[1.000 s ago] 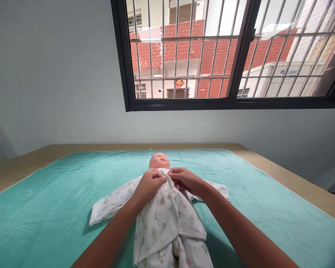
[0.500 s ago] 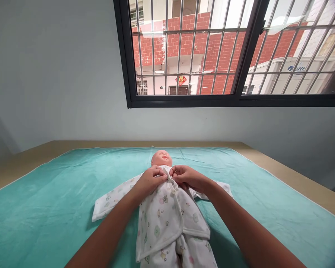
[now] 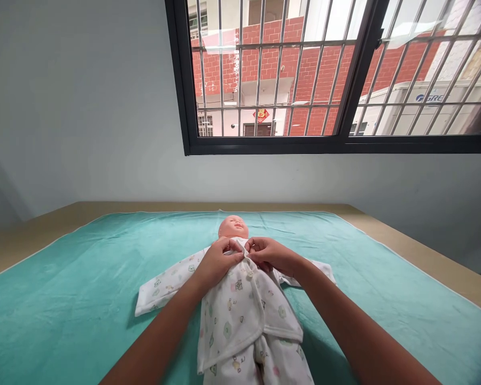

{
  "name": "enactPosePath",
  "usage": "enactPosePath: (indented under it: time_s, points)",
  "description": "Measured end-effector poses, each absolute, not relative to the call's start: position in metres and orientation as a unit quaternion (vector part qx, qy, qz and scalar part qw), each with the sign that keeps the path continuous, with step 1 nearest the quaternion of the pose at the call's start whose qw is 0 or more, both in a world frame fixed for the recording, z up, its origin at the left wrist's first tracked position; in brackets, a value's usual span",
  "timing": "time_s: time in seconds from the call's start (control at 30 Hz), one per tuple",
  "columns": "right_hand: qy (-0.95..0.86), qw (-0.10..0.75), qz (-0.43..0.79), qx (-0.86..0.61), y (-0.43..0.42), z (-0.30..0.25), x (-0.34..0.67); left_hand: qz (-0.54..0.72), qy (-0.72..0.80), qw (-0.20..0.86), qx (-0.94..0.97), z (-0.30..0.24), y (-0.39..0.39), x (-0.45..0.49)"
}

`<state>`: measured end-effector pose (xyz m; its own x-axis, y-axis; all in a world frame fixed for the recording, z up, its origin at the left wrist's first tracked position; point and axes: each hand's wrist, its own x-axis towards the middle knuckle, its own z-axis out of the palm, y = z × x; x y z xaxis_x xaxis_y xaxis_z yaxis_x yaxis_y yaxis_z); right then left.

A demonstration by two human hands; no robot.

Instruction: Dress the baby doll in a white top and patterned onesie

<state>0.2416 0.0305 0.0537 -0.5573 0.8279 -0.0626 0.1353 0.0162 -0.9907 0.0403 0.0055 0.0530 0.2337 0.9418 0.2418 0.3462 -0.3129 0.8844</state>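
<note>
A baby doll (image 3: 233, 226) lies on its back on a teal blanket (image 3: 76, 278), its head pointing toward the far wall. It wears a white printed wrap top (image 3: 240, 310) and matching trousers. My left hand (image 3: 218, 261) and my right hand (image 3: 272, 255) meet at the doll's upper chest, just below the chin. Each hand pinches the top's front edge near the collar with curled fingers. The doll's sleeves spread out to both sides.
The blanket covers a tan bed platform (image 3: 428, 254) that runs to the grey wall. A barred window (image 3: 328, 75) sits above, with a red brick building outside.
Both hands stay at the collar, with small finger movements drawing the two fabric edges closer. The view has shifted slightly.
</note>
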Motion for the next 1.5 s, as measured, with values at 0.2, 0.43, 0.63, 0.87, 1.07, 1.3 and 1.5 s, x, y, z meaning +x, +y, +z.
enactPosePath:
  time_s: [0.2,0.43,0.63,0.87,1.07,1.3,1.5]
  points:
    - [-0.646,0.287,0.598,-0.378,0.029,0.054,0.241,0.425,0.396,0.319,0.749,0.048,0.006,0.041]
    - [-0.627,0.294,0.613,-0.379,0.028,0.055,0.240,0.449,0.396,0.319,0.734,0.047,0.006,0.041]
    - [-0.631,0.304,0.597,-0.393,0.027,0.055,0.237,0.488,0.370,0.304,0.729,0.041,0.006,0.041]
    - [-0.637,0.307,0.576,-0.411,0.027,0.056,0.235,0.480,0.366,0.306,0.736,0.040,0.008,0.037]
    - [-0.648,0.309,0.565,-0.407,0.025,0.056,0.234,0.415,0.363,0.355,0.755,0.047,0.009,0.023]
    - [-0.632,0.314,0.578,-0.410,0.023,0.059,0.233,0.403,0.368,0.365,0.754,0.044,0.010,0.020]
    - [-0.619,0.322,0.593,-0.403,0.022,0.058,0.234,0.405,0.360,0.364,0.758,0.043,0.009,0.019]
